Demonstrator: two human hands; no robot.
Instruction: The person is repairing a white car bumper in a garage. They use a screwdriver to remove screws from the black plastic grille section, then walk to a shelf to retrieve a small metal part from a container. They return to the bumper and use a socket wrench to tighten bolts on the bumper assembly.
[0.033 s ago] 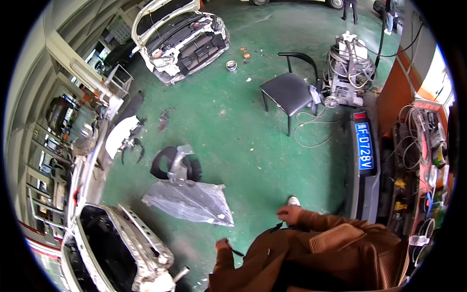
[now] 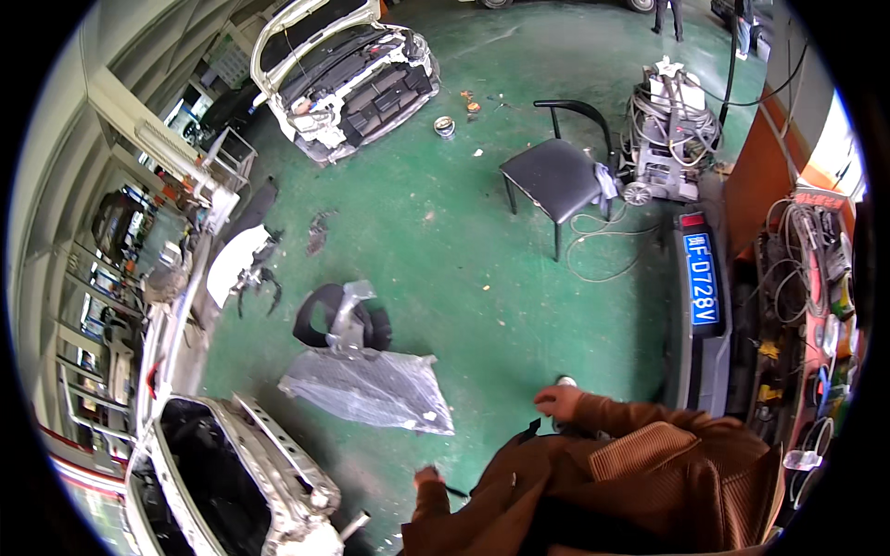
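Brown-sleeved left hand [image 2: 427,478] (perhaps gripping a strap [image 2: 454,491]) above green floor [image 2: 445,241].

Both arms, in brown corduroy sleeves, come up from the lower edge, bent at the elbows. Taking the brown jacket front as the landmark, the left hand [image 2: 427,478] sits low at its left edge, fingers curled closed. The right hand [image 2: 559,400] lies above its top, knuckles up, fingers loosely bent.
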